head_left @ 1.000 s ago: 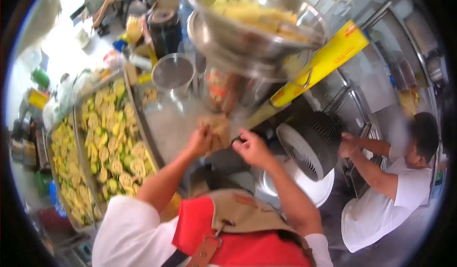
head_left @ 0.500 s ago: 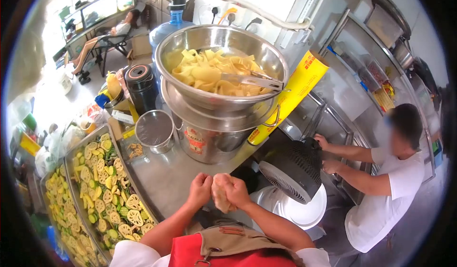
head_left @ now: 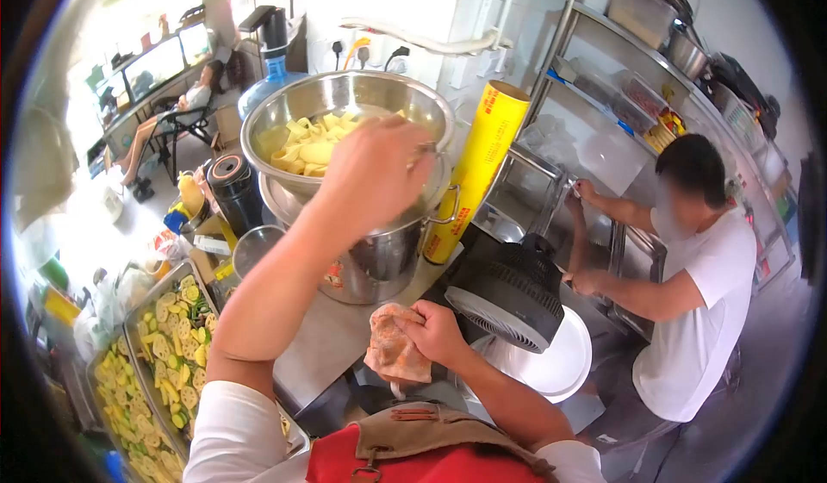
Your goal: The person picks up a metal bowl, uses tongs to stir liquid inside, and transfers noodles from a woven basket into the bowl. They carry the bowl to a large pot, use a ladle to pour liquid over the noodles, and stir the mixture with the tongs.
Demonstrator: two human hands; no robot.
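My left hand [head_left: 379,173] is raised over the right side of a steel bowl [head_left: 258,151] of wide yellow strips [head_left: 306,147]. Its fingers are bent at the bowl's rim, where the tongs lay earlier; what they hold is hidden. The bowl rests on top of a large steel pot [head_left: 370,272]. Low in front of the apron, my right hand [head_left: 431,330] pinches a crumpled, stained pinkish cloth [head_left: 396,345], which hangs from the fingers.
Trays of sliced lotus root and vegetables [head_left: 177,336] stand at left. A yellow film roll [head_left: 482,164] leans behind the pot. Right of me are a black fan [head_left: 508,298], a white bucket [head_left: 551,354] and a co-worker [head_left: 698,267]. Another person [head_left: 194,95] reclines at the back left.
My left hand has left the cloth and risen to the bowl. The cloth now hangs from my right hand alone. The view has shifted, and the co-worker's hands have moved apart.
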